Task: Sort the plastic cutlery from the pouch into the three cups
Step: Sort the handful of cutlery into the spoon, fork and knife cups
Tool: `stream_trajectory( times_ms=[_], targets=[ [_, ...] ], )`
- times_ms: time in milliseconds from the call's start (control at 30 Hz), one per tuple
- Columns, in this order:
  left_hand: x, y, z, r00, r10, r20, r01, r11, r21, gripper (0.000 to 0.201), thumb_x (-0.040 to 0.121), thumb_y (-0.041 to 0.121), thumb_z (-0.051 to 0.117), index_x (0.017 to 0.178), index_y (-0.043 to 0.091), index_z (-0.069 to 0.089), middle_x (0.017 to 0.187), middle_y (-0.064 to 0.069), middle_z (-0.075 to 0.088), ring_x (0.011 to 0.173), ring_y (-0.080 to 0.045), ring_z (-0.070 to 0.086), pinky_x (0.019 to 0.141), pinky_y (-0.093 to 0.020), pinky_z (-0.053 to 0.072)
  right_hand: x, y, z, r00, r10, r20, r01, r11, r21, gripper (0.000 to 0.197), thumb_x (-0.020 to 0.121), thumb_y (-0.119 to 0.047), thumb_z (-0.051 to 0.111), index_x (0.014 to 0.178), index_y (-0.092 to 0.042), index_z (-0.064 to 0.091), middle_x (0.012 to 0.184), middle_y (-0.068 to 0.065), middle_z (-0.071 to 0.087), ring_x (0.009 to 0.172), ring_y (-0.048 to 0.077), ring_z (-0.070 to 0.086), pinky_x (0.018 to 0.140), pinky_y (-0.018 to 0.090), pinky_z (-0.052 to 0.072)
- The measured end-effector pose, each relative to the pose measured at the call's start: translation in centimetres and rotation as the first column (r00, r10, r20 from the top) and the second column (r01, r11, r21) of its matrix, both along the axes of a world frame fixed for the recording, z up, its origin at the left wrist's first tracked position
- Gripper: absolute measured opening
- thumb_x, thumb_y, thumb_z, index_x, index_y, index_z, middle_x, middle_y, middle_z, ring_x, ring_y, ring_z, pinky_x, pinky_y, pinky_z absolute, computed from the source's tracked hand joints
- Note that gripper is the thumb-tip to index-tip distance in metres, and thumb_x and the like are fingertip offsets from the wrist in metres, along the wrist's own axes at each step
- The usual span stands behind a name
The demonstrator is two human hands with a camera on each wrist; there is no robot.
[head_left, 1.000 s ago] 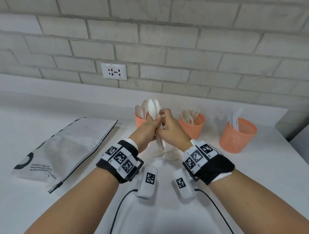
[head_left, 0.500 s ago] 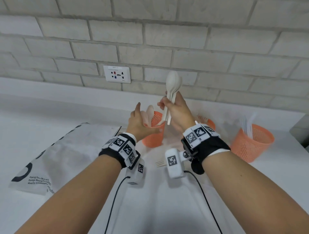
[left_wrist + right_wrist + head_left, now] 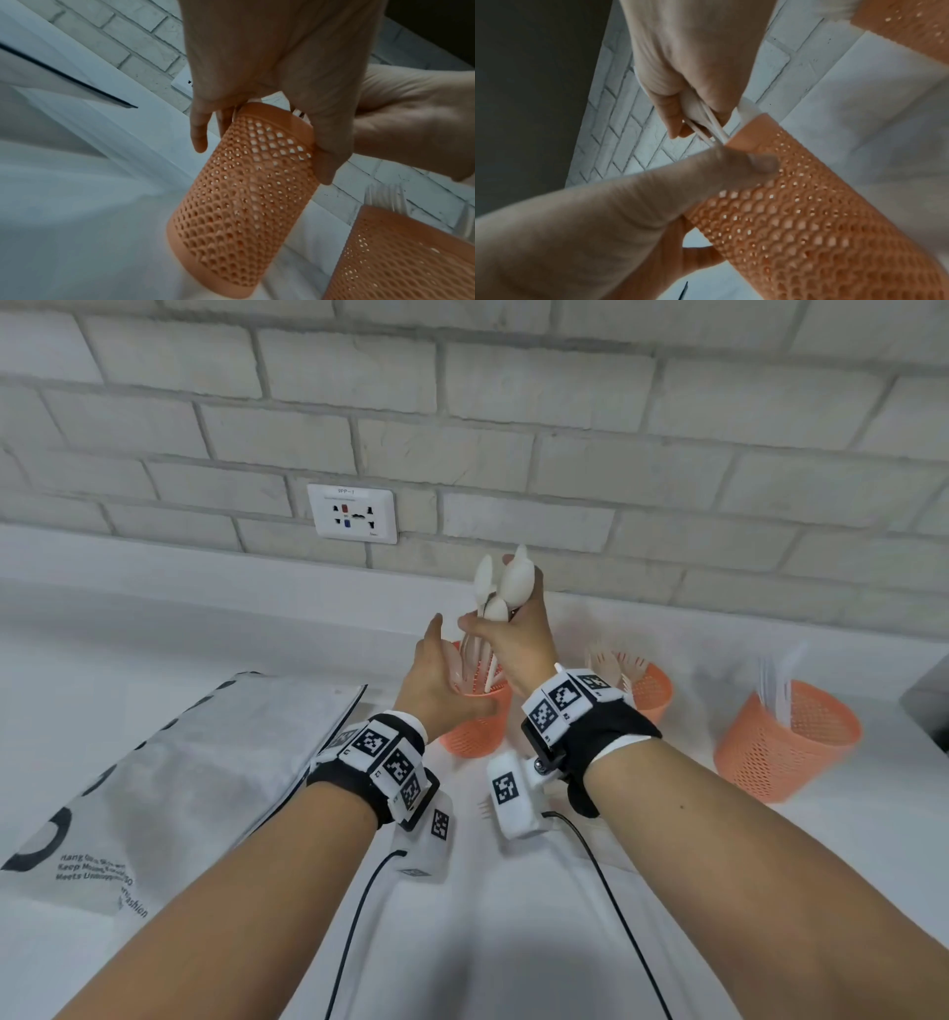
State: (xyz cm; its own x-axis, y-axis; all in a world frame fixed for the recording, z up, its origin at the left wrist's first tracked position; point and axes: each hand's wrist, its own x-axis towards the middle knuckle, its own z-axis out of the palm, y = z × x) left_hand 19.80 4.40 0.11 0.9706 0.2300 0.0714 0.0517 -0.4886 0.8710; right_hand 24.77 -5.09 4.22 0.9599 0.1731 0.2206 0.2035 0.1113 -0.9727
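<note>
My right hand (image 3: 493, 621) grips a bundle of white plastic spoons (image 3: 500, 588) bowls up, directly over the left orange mesh cup (image 3: 475, 737). Their handles (image 3: 711, 125) reach down past the cup's rim. Other spoons stand in this cup. My left hand (image 3: 452, 675) holds the cup near its rim, with the thumb (image 3: 757, 162) on one side and the fingers on the other. The middle cup (image 3: 649, 690) holds forks and the right cup (image 3: 785, 752) holds knives. The grey pouch (image 3: 179, 778) lies flat at the left.
A loose white fork (image 3: 485, 809) lies on the white counter, mostly hidden behind my right wrist camera. A brick wall with a socket (image 3: 352, 513) stands close behind the cups. Cables trail from both wrists toward me.
The right hand took the spoon bundle out of both hands, raised it, and has now lowered it so the handles enter the left cup. The left hand moved onto that cup.
</note>
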Motion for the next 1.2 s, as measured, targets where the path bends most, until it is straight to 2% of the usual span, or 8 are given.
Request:
stream_trajectory(
  times_ms=[167,400,600,800,967,1033,1100,1200],
  targets=[
    [0.0,0.0,0.0,1.000,-0.008,-0.016,0.008,1.000,0.002,0.124,0.061,0.025,0.085,0.149,0.015,-0.002,0.155,-0.005,0.015,0.142,-0.019,0.019,0.104,-0.025,0.024,0.2,0.1,0.2,0.999,0.032,0.004,-0.032,0.999,0.005,0.053,0.074,-0.001,0.071,0.114,-0.024,0.044,0.077,0.001,0.050,0.070,0.017,0.054,0.067,0.029,0.051],
    [0.1,-0.1,0.0,0.999,-0.018,-0.028,0.018,1.000,-0.018,0.127,0.059,0.025,0.087,0.149,0.017,-0.003,0.151,-0.005,0.022,0.138,-0.019,0.027,0.107,-0.030,0.028,0.3,-0.3,0.6,0.998,0.064,-0.007,-0.065,0.996,-0.066,0.067,0.069,-0.013,0.080,0.120,-0.032,0.041,0.093,0.010,0.057,0.082,0.020,0.060,0.080,0.036,0.056],
    [0.1,-0.1,0.0,0.999,-0.028,-0.022,0.028,0.999,-0.025,0.127,0.057,0.023,0.087,0.149,0.017,-0.001,0.151,-0.006,0.023,0.134,-0.019,0.036,0.105,-0.030,0.035,0.3,-0.3,0.9,0.985,-0.017,0.174,0.090,0.902,-0.421,0.032,0.084,0.001,0.050,0.107,-0.019,0.060,0.080,0.001,0.056,0.070,0.014,0.056,0.080,0.036,0.053],
    [-1.4,-0.5,1.8,0.996,-0.056,-0.076,0.061,0.995,0.077,0.129,0.061,0.027,0.086,0.148,0.014,-0.008,0.149,-0.010,0.015,0.135,-0.021,0.030,0.101,-0.027,0.030,-0.8,-2.7,2.6,0.949,0.054,0.311,0.148,0.792,-0.592,0.020,0.088,-0.003,0.051,0.100,-0.010,0.066,0.093,-0.002,0.049,0.082,0.005,0.050,0.070,0.005,0.037],
    [-4.6,-1.7,3.5,0.864,0.114,0.490,-0.154,0.987,0.042,0.053,0.068,0.025,0.057,0.117,0.006,0.045,0.109,-0.004,0.042,0.097,-0.012,0.046,0.086,-0.020,0.041,-4.0,-7.4,4.8,0.946,0.242,0.214,-0.067,0.794,-0.605,0.011,0.086,-0.004,0.058,0.086,-0.012,0.066,0.065,-0.006,0.056,0.056,0.006,0.051,0.053,0.010,0.039],
    [-6.0,-2.9,3.6,0.819,0.059,0.571,-0.095,0.995,0.033,0.022,0.073,0.010,0.056,0.094,0.011,0.050,0.085,-0.001,0.048,0.074,-0.004,0.045,0.068,-0.009,0.037,-5.6,-9.6,4.5,0.932,0.351,0.091,-0.192,0.691,-0.697,0.010,0.087,-0.006,0.060,0.082,-0.013,0.065,0.056,-0.010,0.058,0.051,0.007,0.052,0.048,0.012,0.040],
    [-6.7,-4.2,2.8,0.896,-0.137,0.423,0.079,0.985,0.152,0.011,0.080,0.000,0.054,0.084,0.010,0.054,0.068,0.003,0.050,0.061,-0.007,0.046,0.059,-0.008,0.036,-6.7,-11.7,3.1,0.910,0.405,-0.090,-0.299,0.491,-0.818,0.007,0.087,-0.011,0.062,0.082,-0.012,0.066,0.050,-0.012,0.061,0.047,0.001,0.053,0.048,0.016,0.041],
    [-6.4,-5.5,0.2,0.938,-0.346,0.011,0.307,0.847,0.433,0.014,0.086,0.003,0.051,0.089,0.008,0.064,0.088,-0.006,0.065,0.079,-0.020,0.057,0.071,-0.016,0.042,-7.7,-14.2,-0.2,0.883,0.359,-0.303,-0.371,0.138,-0.918,0.018,0.082,-0.021,0.068,0.094,-0.007,0.069,0.081,0.003,0.069,0.073,0.014,0.060,0.060,0.024,0.047]
  ],
)
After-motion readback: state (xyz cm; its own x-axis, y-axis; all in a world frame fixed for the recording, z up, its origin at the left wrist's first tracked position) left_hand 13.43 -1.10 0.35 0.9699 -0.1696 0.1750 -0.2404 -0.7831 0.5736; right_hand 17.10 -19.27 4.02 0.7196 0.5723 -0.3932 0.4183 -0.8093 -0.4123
